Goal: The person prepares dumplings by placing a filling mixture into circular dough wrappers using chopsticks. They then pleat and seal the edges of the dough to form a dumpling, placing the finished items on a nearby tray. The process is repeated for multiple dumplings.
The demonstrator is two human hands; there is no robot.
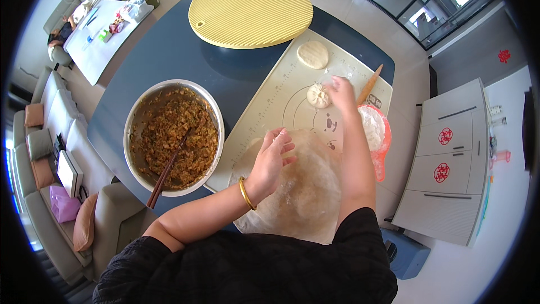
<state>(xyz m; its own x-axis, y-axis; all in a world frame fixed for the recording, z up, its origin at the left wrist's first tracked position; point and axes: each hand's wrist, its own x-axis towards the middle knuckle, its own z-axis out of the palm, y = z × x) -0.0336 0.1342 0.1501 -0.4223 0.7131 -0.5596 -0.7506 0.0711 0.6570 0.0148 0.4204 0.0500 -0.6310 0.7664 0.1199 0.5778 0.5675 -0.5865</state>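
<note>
A pleated, filled dough bun (318, 96) sits on a pale silicone kneading mat (270, 105) that carries printed rings and scale marks. Right beside the bun is my right hand (341, 93), blurred; whether its fingers touch or pinch anything is unclear. My left hand (274, 154) hovers with bent, parted fingers and nothing in it, a gold bangle (247, 194) on the wrist. Beneath it, a floured translucent sheet (303, 190) drapes over a rounded mound whose contents are hidden. A flat oval of dough (312, 55) lies towards the mat's far end.
Left on the dark table (168, 59), a steel bowl (128, 156) holds minced filling (177, 135) with chopsticks (171, 166) in it. A ridged yellow oval board (253, 10) lies beyond. A tapered wooden rolling pin (370, 84) and a red scoop (380, 166) of flour are at right.
</note>
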